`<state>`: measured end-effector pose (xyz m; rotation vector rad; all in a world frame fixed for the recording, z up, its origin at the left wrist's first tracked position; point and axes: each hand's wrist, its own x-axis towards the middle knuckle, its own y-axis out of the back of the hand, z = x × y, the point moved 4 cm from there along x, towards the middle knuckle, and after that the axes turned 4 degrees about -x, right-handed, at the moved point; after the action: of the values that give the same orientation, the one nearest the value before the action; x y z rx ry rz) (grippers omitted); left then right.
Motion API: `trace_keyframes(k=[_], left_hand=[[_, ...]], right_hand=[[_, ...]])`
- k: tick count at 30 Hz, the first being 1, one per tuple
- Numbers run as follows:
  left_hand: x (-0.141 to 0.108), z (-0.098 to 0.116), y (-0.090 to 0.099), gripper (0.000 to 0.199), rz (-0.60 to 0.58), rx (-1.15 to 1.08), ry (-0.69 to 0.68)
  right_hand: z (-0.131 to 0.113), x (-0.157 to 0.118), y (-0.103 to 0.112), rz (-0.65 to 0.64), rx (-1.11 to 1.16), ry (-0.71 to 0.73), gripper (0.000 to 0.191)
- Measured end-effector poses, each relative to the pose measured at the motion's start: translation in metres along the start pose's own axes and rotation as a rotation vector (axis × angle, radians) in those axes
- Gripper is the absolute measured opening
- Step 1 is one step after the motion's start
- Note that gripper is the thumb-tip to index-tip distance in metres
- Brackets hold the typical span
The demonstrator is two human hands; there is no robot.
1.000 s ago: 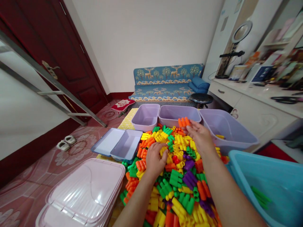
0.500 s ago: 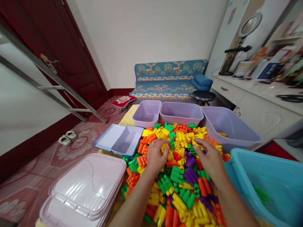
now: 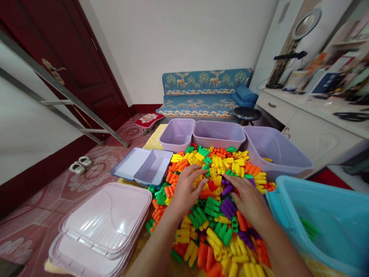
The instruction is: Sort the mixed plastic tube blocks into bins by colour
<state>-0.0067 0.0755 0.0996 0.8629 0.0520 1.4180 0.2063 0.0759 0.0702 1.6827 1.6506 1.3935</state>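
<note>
A wide heap of plastic pieces in yellow [image 3: 215, 238], orange [image 3: 205, 254], green [image 3: 212, 207] and purple [image 3: 228, 208] covers the table's middle. My left hand [image 3: 187, 188] rests on the heap's left part, fingers apart and bent over the pieces, gripping none that I can see. Across from it, my right hand [image 3: 246, 194] lies over the purple and orange pieces with its fingers spread. Red and yellow pieces show between the two hands.
Three lilac bins [image 3: 219, 134] stand behind the heap. At right is a turquoise tub [image 3: 331, 219] with green pieces inside. A shallow lilac box [image 3: 154, 167] and stacked clear lids [image 3: 106, 219] lie at left. A patterned sofa [image 3: 201, 92] stands beyond.
My right hand has moved left and slightly down, nearer my left hand. My left hand has shifted a little left, its fingers more stretched. The view has shifted slightly.
</note>
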Motion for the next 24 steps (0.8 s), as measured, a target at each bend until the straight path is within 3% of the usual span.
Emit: trace_keyframes(k=[5, 8, 12, 16, 20, 24], left_hand=[[-0.008, 0.018, -0.008, 0.031, 0.007, -0.141, -0.003], [-0.011, 0.023, -0.013, 0.041, 0.056, -0.246, 0.034], [-0.012, 0.023, -0.022, 0.056, 0.019, -0.444, 0.115], [-0.014, 0.025, -0.023, 0.044, 0.012, -0.384, 0.116], [-0.011, 0.016, -0.018, 0.029, 0.010, -0.340, 0.147], [0.024, -0.014, 0.009, 0.038, 0.152, -0.560, 0.279]], right_hand=[[-0.007, 0.012, 0.000, 0.124, 0.243, -0.146, 0.023], [-0.015, 0.015, 0.001, 0.146, 0.600, -0.297, 0.030], [-0.032, 0.013, -0.009, 0.013, 0.992, -0.414, 0.043], [-0.040, 0.006, -0.017, -0.060, 0.935, -0.378, 0.034], [-0.040, 0.002, -0.015, -0.035, 0.765, -0.333, 0.033], [-0.038, -0.001, -0.013, -0.001, 0.716, -0.341, 0.032]])
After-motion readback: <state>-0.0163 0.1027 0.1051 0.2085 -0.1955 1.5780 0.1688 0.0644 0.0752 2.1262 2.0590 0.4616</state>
